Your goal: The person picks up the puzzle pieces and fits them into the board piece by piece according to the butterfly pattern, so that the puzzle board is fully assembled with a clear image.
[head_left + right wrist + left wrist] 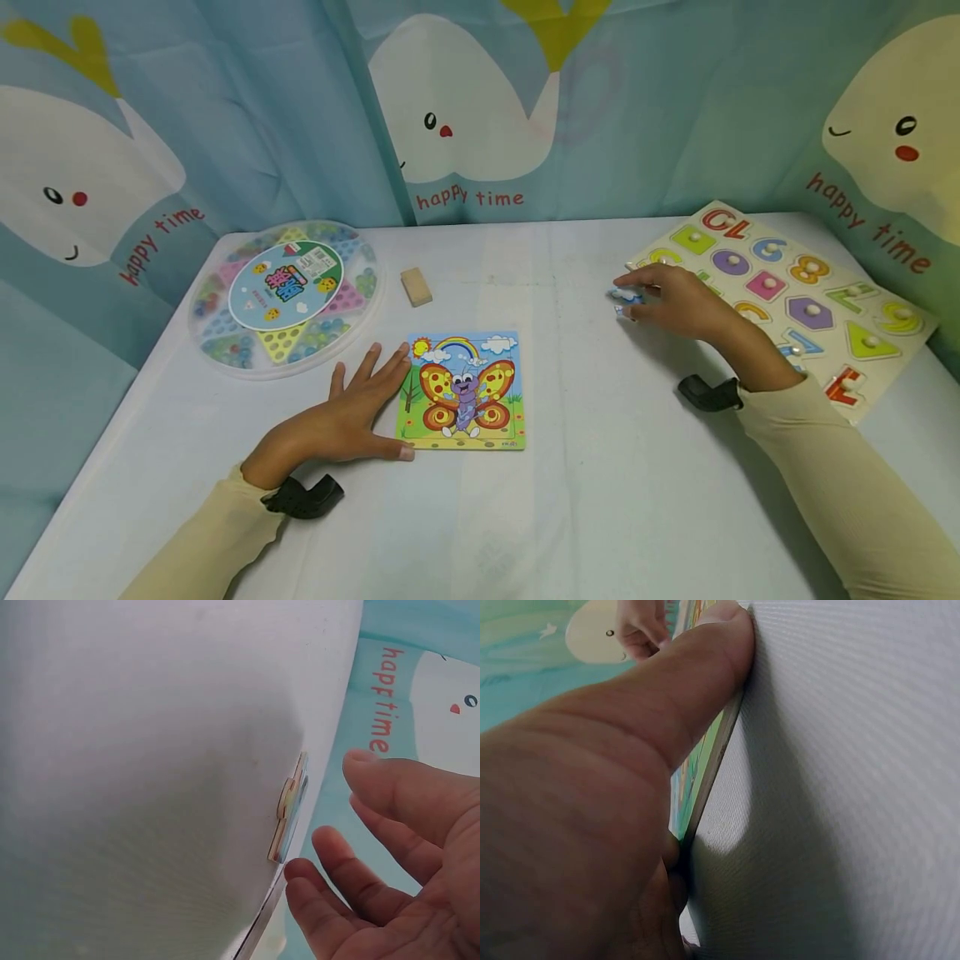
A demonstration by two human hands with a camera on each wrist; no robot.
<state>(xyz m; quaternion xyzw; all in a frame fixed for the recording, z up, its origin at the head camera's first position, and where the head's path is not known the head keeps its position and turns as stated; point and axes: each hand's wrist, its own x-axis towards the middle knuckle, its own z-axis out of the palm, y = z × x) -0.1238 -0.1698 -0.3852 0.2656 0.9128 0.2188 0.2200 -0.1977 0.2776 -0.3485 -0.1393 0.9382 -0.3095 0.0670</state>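
A square butterfly jigsaw puzzle lies flat on the table. My left hand is spread along its left side, fingertips at the upper left edge and thumb at the lower left corner; the left wrist view has the thumb over the puzzle's edge. Further right, a small blue jigsaw piece with a rounded tab lies on the table. Above it hovers my right hand, its fingers loosely bent. The right wrist view shows a gap between those fingers and the piece.
A board of numbers and shapes with knobs lies at the right, partly under my right forearm. Back left is a round clear case of beads. A small tan wooden block sits behind the puzzle. A whale-print curtain borders the table.
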